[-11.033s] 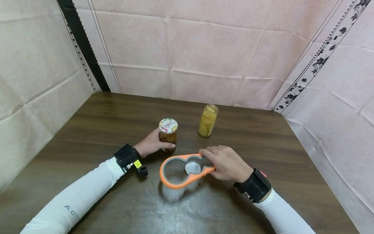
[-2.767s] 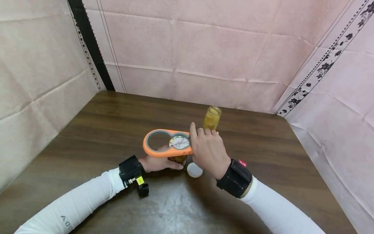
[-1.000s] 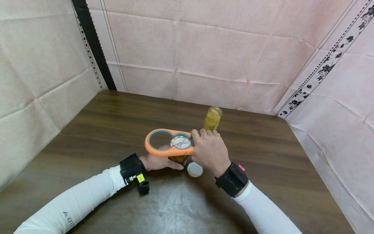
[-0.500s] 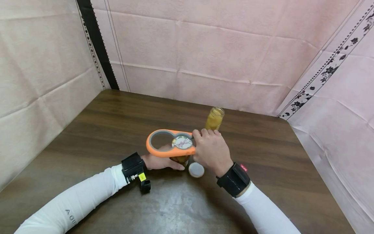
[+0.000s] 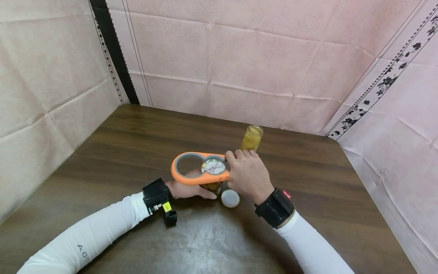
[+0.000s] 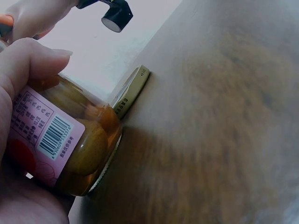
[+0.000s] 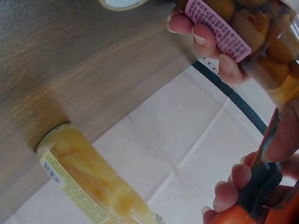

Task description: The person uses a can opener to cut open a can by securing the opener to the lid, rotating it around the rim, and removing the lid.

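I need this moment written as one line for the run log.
left hand: grips fruit jar | right hand: holds orange jar opener over its lid | loose lid: on table | tall jar: open, behind

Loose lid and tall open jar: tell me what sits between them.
In the head view, the right hand, gripping the orange opener, lies between the loose lid and the tall open jar.

Fingers (image 7: 205, 39) around labelled jar (image 7: 243, 23)

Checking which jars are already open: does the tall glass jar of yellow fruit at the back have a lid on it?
No, the tall glass jar of yellow fruit stands open-topped, and a loose round lid lies on the wooden table.
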### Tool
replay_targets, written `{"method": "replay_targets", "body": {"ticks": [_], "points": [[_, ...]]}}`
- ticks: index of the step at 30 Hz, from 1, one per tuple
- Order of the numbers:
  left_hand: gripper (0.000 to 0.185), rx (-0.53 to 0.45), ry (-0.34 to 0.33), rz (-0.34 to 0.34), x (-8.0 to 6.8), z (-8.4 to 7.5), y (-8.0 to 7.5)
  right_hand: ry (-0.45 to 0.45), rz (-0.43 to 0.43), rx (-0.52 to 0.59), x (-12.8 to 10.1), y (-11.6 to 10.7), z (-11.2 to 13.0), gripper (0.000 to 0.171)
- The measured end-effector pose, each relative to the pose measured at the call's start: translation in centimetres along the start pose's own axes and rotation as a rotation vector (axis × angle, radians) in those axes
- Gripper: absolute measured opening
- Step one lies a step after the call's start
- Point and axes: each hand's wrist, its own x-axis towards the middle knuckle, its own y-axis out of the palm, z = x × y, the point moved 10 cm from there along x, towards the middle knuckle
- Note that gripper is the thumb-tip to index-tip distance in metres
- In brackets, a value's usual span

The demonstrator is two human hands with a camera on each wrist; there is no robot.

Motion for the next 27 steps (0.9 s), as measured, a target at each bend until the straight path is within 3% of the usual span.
{"method": "replay_targets", "body": {"ticks": [8, 12, 18, 27], "points": [[0.085, 0.039, -0.013, -0.03, 0.1, 0.6, -0.4, -0.011, 0.003, 0.003, 0.2, 0.0, -0.1, 0.037], [0.086, 0.016, 0.006, 0.002, 0.4, 1.4, -0.1, -0.017, 0.003, 0.007, 0.2, 0.1, -0.1, 0.038], [0.094, 0.068, -0.023, 0.05, 0.7, 3.7, 0.1, -0.022, 0.006, 0.019, 0.3, 0.3, -0.1, 0.04], [0.097, 0.059, 0.0, 0.052, 0.9, 3.6, 0.0, -0.037, -0.006, 0.031, 0.5, 0.3, -0.2, 0.04]]}}
